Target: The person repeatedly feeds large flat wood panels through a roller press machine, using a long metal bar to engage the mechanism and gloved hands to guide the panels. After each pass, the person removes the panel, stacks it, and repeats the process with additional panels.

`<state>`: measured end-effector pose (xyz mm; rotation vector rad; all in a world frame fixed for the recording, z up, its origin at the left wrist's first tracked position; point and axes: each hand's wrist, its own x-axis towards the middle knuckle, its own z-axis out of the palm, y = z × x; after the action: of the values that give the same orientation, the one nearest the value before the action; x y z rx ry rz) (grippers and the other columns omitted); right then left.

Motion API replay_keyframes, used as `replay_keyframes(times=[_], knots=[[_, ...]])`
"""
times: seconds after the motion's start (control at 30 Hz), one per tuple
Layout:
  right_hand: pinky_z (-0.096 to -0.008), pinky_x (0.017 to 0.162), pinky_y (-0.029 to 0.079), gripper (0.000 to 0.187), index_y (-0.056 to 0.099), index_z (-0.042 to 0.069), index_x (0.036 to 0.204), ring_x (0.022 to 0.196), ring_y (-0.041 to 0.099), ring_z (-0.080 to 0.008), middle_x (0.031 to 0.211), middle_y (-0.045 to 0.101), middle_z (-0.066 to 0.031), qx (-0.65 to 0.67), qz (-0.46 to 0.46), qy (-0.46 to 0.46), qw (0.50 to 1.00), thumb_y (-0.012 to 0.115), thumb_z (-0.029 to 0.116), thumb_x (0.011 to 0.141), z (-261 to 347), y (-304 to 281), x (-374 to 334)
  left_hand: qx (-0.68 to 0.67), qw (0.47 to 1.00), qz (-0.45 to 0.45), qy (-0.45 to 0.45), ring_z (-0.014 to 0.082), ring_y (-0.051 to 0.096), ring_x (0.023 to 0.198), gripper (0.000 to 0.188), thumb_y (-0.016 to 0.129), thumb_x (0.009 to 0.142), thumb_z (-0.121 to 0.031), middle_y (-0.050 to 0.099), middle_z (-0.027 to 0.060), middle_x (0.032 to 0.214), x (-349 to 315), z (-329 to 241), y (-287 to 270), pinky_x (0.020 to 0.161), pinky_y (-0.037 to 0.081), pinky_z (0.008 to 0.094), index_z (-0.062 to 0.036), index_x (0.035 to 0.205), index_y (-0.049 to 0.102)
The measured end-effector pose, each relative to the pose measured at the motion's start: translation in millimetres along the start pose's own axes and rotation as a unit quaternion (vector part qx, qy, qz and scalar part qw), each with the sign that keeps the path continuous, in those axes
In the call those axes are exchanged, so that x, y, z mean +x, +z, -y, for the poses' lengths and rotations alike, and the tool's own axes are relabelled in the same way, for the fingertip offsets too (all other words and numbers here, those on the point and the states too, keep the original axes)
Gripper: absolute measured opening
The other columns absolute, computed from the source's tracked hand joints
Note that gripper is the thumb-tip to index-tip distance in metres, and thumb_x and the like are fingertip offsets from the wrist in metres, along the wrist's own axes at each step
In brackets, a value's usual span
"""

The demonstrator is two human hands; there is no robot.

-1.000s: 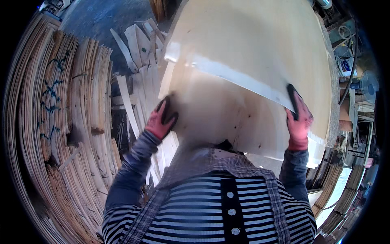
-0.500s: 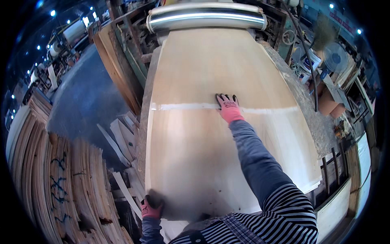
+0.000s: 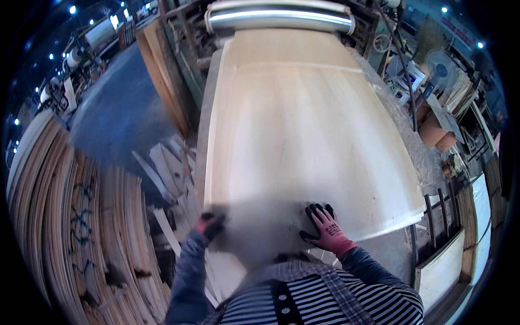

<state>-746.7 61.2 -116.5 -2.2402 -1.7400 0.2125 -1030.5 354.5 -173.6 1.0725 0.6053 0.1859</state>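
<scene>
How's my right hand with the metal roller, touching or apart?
Apart: the head view shows wood sheets stretching between the right hand and the metal roller.

Illegible print marks the right glove, blue scrawls stacked veneer.

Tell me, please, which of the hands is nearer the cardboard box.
Right: the right hand is left of the box, at the near edge of the wood sheet; the left hand is farther left.

Right fingers spread; left fingers blurred.
</scene>
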Motion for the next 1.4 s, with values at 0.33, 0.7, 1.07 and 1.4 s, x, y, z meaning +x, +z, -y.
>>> replay_keyframes(times=[0.33, 0.7, 1.07, 1.4], knots=[[-0.0485, 0.101, 0.017, 0.075, 0.043, 0.006, 0.12, 0.118, 0.03, -0.0362, 0.124, 0.038, -0.018, -0.085, 0.002, 0.023, 0.996, 0.064, 0.049, 0.063, 25.7, 21.4, -42.9, 0.31, 0.909, -0.26, 0.103, 0.0261, 0.048, 0.107, 0.051, 0.053, 0.082, -0.03, 0.047, 0.0175, 0.117, -28.7, -6.4, -19.7, 0.091, 0.037, 0.0316, -0.0002, 0.122, 0.039], [-0.0407, 0.095, 0.032, 0.057, 0.047, 0.002, 0.115, 0.107, 0.045, -0.0346, 0.114, 0.05, -0.015, -0.033, -0.147, -0.035, 0.988, 0.054, 0.016, 0.059, 18.1, -41.8, -35.9, 0.371, 0.871, -0.3, 0.117, 0.0276, 0.047, 0.106, 0.044, 0.049, 0.083, -0.018, 0.045, 0.0188, 0.118, -50.0, 55.1, -7.0, 0.09, 0.039, 0.0325, 0.001, 0.121, 0.039], [-0.0394, 0.082, 0.042, 0.048, 0.054, -0.001, 0.104, 0.094, 0.054, -0.0319, 0.1, 0.057, -0.0146, -0.105, -0.294, -0.073, 0.947, 0.056, 0.003, 0.056, -3.1, -123.1, 5.6, 0.609, 0.669, -0.259, 0.339, 0.0338, 0.044, 0.108, 0.039, 0.042, 0.084, -0.003, 0.039, 0.0222, 0.123, -37.2, 67.1, -8.9, 0.09, 0.041, 0.037, 0.0, 0.123, 0.036], [-0.0373, 0.078, 0.042, 0.04, 0.055, 0.011, 0.1, 0.086, 0.054, -0.0241, 0.093, 0.056, -0.0053, -0.136, -0.255, -0.111, 0.951, 0.064, 0.022, 0.063, -91.3, -78.3, 193.7, 0.553, 0.741, -0.325, 0.2, 0.0375, 0.045, 0.103, 0.035, 0.054, 0.08, -0.015, 0.045, 0.0235, 0.115, -61.1, -16.7, 55.7, 0.085, 0.04, 0.0431, -0.0038, 0.112, 0.049]])
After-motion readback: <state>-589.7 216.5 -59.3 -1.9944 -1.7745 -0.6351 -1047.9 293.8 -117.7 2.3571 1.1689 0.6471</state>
